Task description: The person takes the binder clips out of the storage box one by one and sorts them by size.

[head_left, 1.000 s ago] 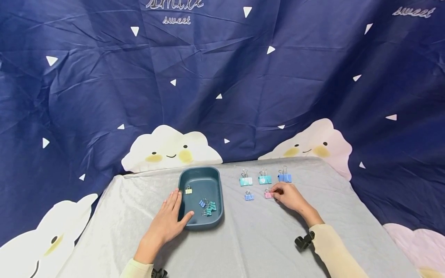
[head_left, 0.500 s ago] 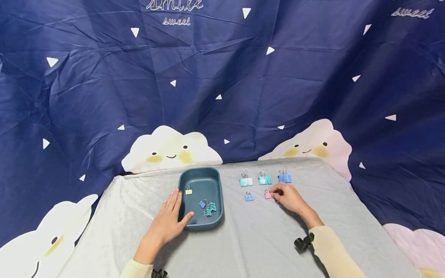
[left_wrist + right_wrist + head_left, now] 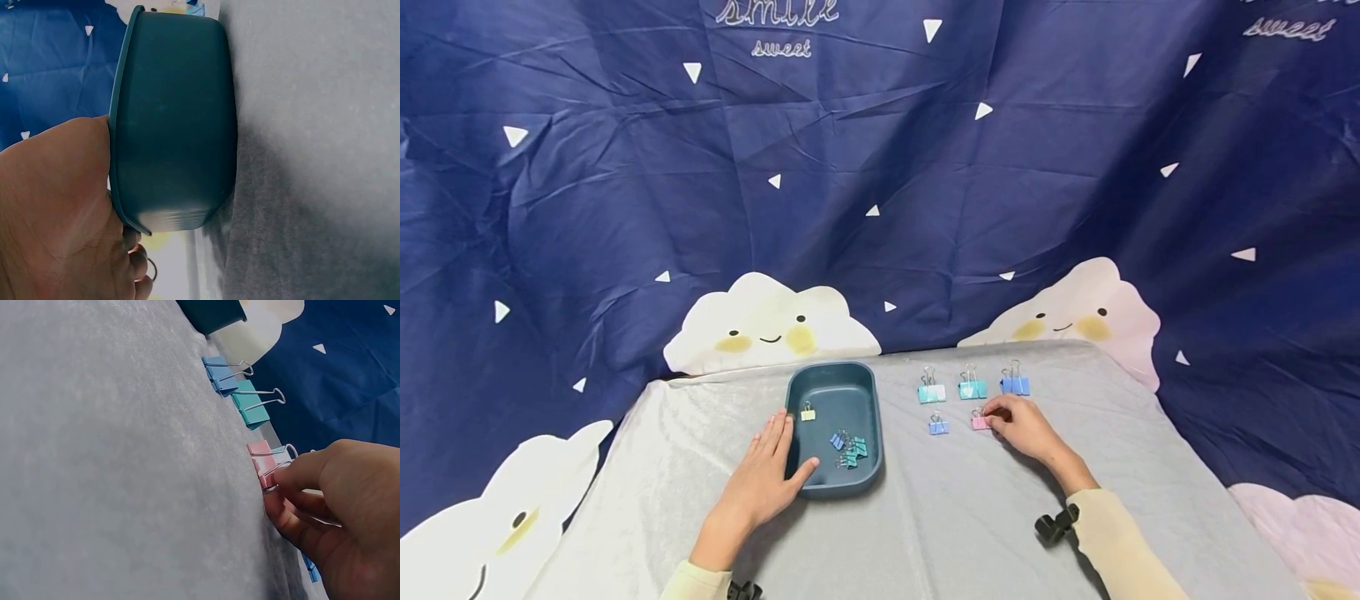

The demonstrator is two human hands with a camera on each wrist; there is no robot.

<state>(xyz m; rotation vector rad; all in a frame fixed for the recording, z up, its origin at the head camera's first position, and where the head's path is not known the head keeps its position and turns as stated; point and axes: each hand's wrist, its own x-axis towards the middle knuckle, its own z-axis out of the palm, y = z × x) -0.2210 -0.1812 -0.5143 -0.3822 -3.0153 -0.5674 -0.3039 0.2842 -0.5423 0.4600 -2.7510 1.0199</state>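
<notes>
Tray point(image 3: 175, 119) smooth plast., clip wires point(image 3: 256, 393) shiny mtl, tblcloth point(image 3: 970, 517) matt, fuzzy

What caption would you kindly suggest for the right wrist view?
Right hand pinching a pink clip near a teal clip.

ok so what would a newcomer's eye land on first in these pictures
Probably the wrinkled dark blue fabric backdrop with its smiling white clouds, filling the upper part of the head view. Next, the dark teal rounded-rectangle tray on the grey cloth, the left hand at its left rim. Then the small pink binder clip with wire handles right of the tray, its end pinched by the right hand.
</notes>
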